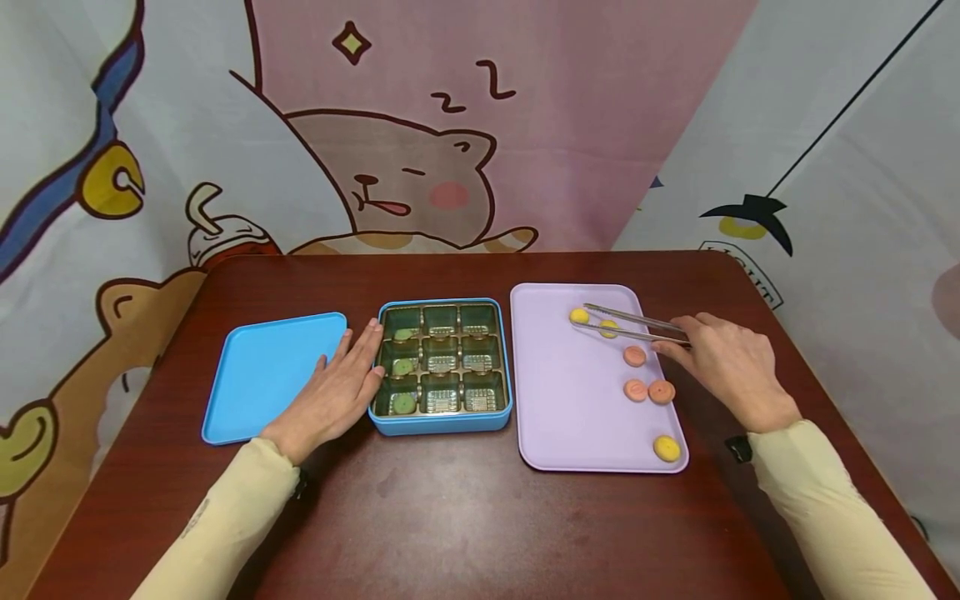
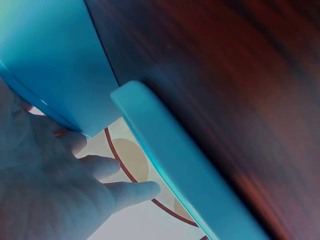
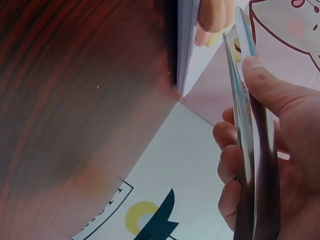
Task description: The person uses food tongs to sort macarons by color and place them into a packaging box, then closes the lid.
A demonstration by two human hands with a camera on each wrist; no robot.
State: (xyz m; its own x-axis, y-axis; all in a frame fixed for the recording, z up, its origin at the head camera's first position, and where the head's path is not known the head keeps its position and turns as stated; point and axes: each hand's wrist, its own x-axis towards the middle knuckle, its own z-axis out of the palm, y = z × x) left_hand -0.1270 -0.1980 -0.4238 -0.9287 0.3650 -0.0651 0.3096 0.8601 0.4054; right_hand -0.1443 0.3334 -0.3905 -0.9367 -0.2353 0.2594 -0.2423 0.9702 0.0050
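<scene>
My right hand grips metal tongs over the lilac tray. Their arms stand apart, with a small yellow round piece at the tips and another yellow piece between the arms. In the right wrist view, thumb and curled fingers hold the tongs. My left hand, fingers straight, rests against the left side of the blue box. A gold-green divided insert fills the box. Its left column holds green round pieces, one per compartment.
Orange-pink round pieces and a yellow piece lie on the tray's right side. A blue lid lies left of the box, partly under the left hand. A cartoon-printed cloth hangs behind the brown table.
</scene>
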